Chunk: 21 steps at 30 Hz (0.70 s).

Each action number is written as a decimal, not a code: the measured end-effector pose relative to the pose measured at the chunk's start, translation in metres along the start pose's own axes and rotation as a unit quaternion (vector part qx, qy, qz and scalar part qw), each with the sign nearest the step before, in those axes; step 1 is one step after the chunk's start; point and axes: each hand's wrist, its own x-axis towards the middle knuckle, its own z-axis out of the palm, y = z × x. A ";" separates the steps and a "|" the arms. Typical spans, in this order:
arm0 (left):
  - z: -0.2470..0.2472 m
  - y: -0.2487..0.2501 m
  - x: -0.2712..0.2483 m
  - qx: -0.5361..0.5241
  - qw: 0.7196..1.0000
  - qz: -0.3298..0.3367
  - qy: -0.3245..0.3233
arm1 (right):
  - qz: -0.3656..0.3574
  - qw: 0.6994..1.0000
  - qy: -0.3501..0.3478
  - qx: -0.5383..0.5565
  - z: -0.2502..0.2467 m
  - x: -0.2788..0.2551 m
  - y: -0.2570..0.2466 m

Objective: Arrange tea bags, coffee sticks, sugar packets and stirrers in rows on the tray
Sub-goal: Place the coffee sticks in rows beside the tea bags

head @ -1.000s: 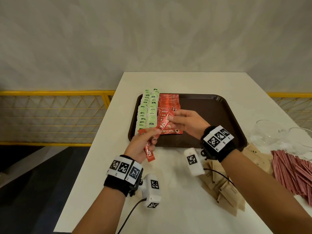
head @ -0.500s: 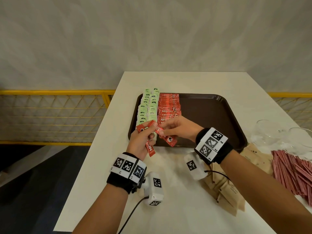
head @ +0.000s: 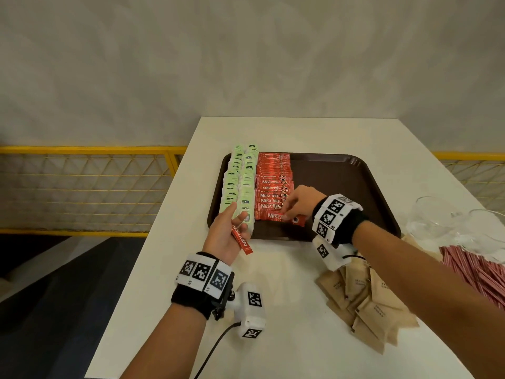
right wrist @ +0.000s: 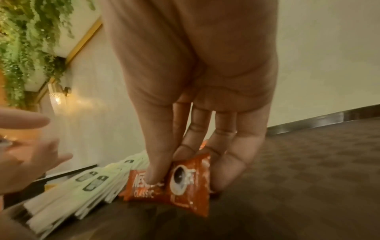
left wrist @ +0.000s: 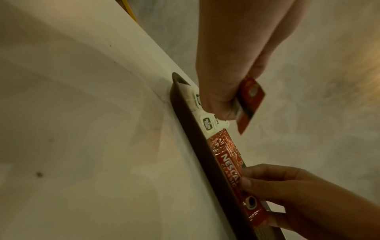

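A: What's at the tray's left edge?
B: Pale green tea bags (head: 239,184) in overlapping rows on the dark tray (head: 341,184). Over its near rim the left hand (head: 226,236) pinches one glossy red spare stick (head: 241,240).

A: And rightward?
B: The right hand (head: 299,202) pinches the nearest coffee stick (head: 284,218) down flat, ending the red row. Bare tray beyond, then brown paper sugar packets (head: 366,299) and striped stirrers (head: 481,272) on the table.

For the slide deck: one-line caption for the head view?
Right hand lays coffee stick on tray; left hand holds another.
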 end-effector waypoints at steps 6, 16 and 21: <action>-0.008 0.005 0.001 -0.072 0.997 -0.030 -0.014 | -0.011 0.998 0.012 -0.065 0.003 0.014 -0.009; -0.004 0.006 -0.004 -0.005 0.998 -0.007 -0.054 | -0.012 0.994 0.009 -0.104 0.004 0.027 -0.011; -0.003 0.005 -0.007 0.114 0.990 -0.013 -0.086 | -0.013 0.992 0.010 -0.122 0.006 0.031 -0.009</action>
